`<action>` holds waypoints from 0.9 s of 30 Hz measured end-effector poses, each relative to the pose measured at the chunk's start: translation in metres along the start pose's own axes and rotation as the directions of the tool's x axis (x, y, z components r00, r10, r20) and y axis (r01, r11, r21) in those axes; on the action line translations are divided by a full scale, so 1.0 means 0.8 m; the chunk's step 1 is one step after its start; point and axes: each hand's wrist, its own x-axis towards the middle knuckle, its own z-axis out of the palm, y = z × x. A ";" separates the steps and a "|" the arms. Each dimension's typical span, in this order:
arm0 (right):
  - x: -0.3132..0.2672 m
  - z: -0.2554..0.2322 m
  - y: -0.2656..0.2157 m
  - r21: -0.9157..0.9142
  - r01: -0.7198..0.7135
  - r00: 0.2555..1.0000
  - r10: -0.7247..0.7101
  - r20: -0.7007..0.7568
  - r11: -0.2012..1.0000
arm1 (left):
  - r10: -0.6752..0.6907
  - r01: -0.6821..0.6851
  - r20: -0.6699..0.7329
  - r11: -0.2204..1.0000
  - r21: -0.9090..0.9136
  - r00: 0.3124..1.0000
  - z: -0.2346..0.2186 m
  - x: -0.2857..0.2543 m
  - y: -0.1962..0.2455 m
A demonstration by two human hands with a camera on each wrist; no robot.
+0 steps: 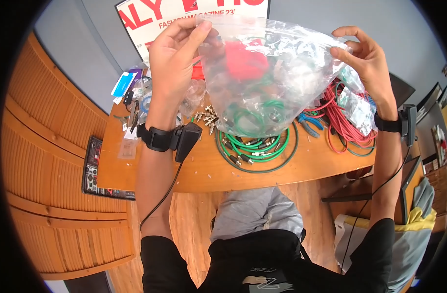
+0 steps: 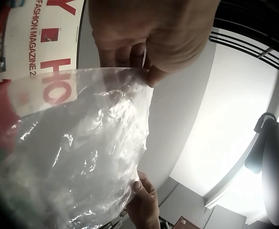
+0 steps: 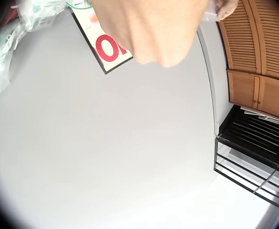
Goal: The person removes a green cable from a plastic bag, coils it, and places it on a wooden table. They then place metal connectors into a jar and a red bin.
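A large clear plastic bag (image 1: 282, 73) is stretched between both hands above the table. The left hand (image 1: 177, 58) pinches its upper left corner between thumb and fingers; in the left wrist view the same hand (image 2: 151, 36) holds the edge of the bag (image 2: 82, 138). At the upper right corner the right hand (image 1: 367, 63) pinches the bag's edge; in the right wrist view only the back of this hand (image 3: 151, 31) shows, its fingertips hidden. Something red (image 1: 245, 61) shows through the plastic; whether it is inside or behind, I cannot tell.
Coiled green cables (image 1: 255, 155) lie on the wooden table (image 1: 194, 171) below the bag. Metal connectors (image 1: 209, 118) are left of them. Blue-handled pliers (image 1: 309, 124) and red cables (image 1: 345, 124) lie to the right. A poster (image 1: 135, 29) stands at the back.
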 end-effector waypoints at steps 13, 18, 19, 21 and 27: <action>0.052 0.073 -0.101 -0.290 0.297 0.925 -0.199 0.324 0.910 | 0.024 -0.035 0.089 0.991 0.128 0.996 0.020 -0.007 0.028; 0.069 0.107 -0.129 -0.188 0.250 0.913 -0.167 0.372 0.950 | 0.045 -0.064 0.123 0.986 0.156 0.991 0.027 -0.012 0.041; 0.070 0.109 -0.129 -0.191 0.249 0.912 -0.163 0.376 0.949 | 0.044 -0.064 0.131 0.986 0.157 0.990 0.026 -0.012 0.042; 0.072 0.111 -0.131 -0.199 0.246 0.910 -0.155 0.385 0.949 | 0.041 -0.064 0.146 0.986 0.156 0.988 0.022 -0.012 0.043; 0.071 0.113 -0.130 -0.161 0.244 0.905 -0.164 0.393 0.956 | 0.076 -0.118 0.161 0.955 0.272 0.984 0.013 -0.011 0.045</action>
